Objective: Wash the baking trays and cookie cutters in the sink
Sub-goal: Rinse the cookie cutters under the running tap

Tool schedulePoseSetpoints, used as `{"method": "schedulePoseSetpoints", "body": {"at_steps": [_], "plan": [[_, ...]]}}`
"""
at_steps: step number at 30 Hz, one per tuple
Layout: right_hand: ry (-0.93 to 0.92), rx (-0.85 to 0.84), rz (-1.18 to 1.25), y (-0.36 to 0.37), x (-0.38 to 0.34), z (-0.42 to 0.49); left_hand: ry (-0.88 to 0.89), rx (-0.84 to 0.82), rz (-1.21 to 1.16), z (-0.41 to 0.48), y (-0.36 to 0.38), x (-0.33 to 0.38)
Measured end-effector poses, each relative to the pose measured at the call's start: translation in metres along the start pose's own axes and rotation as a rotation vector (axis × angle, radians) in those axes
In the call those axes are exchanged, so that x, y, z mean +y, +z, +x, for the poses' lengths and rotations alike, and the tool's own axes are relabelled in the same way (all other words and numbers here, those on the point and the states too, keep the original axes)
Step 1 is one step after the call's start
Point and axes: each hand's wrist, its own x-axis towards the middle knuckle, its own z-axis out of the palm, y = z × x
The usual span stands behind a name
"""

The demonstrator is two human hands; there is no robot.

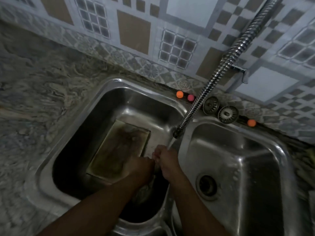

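A rectangular baking tray (117, 154) lies flat in the left sink basin (71, 150), its bottom stained dark. Both hands meet at the tray's near right corner, under the water running from the flexible metal faucet hose (213, 79). My left hand (143, 166) is curled, knuckles up, beside the tray's edge. My right hand (166, 155) is curled too, and the stream falls on it. Whatever the fingers hold is hidden in the dim light. A dark rounded object (146, 189) sits under my forearms in the basin.
The right sink basin (238, 167) holds only its drain (207, 186). Two metal sink strainers (219, 109) sit on the back ledge with small orange and pink balls (179, 94). A marbled counter (34, 82) spreads to the left, and a tiled wall stands behind.
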Motion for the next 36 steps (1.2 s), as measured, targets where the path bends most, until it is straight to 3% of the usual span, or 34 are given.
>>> {"method": "schedulePoseSetpoints", "body": {"at_steps": [1, 3, 7, 9, 12, 16, 20, 23, 26, 30, 33, 36], "plan": [[-0.014, -0.007, 0.089, 0.001, -0.001, -0.002, -0.028, -0.078, -0.112, 0.003, 0.001, 0.000], [-0.082, 0.029, 0.134, 0.000, -0.007, -0.005, -0.052, 0.002, -0.300, 0.003, -0.002, -0.006], [-0.359, 0.190, -0.240, -0.022, -0.025, -0.018, -0.094, 0.237, -0.897, 0.009, -0.017, -0.007], [-0.427, 0.167, -0.334, -0.030, -0.034, -0.026, -0.035, 0.331, -1.066, 0.011, -0.037, 0.001], [-0.499, 0.138, -0.396, -0.037, -0.048, -0.036, 0.030, 0.407, -1.206, 0.011, -0.056, 0.010], [-0.415, 0.131, -0.188, -0.044, -0.070, -0.061, 0.104, 0.410, -1.393, -0.001, -0.073, 0.012], [-0.324, -0.067, -0.073, -0.041, -0.075, -0.080, 0.118, 0.457, -1.495, -0.016, -0.093, 0.013], [-0.357, -0.189, 0.155, -0.036, -0.074, -0.091, 0.118, 0.513, -1.405, -0.018, -0.099, 0.002], [-0.381, -0.178, 0.227, -0.028, -0.069, -0.097, 0.171, 0.411, -1.229, -0.019, -0.098, -0.010], [-0.409, 0.029, 0.176, -0.027, -0.064, -0.090, 0.218, 0.290, -1.147, -0.025, -0.093, -0.009], [-0.445, 0.028, 0.101, -0.033, -0.064, -0.090, 0.154, 0.217, -1.389, -0.027, -0.098, -0.002], [-0.492, -0.049, 0.031, -0.037, -0.060, -0.094, -0.131, 0.133, -1.883, -0.030, -0.117, 0.009]]}}
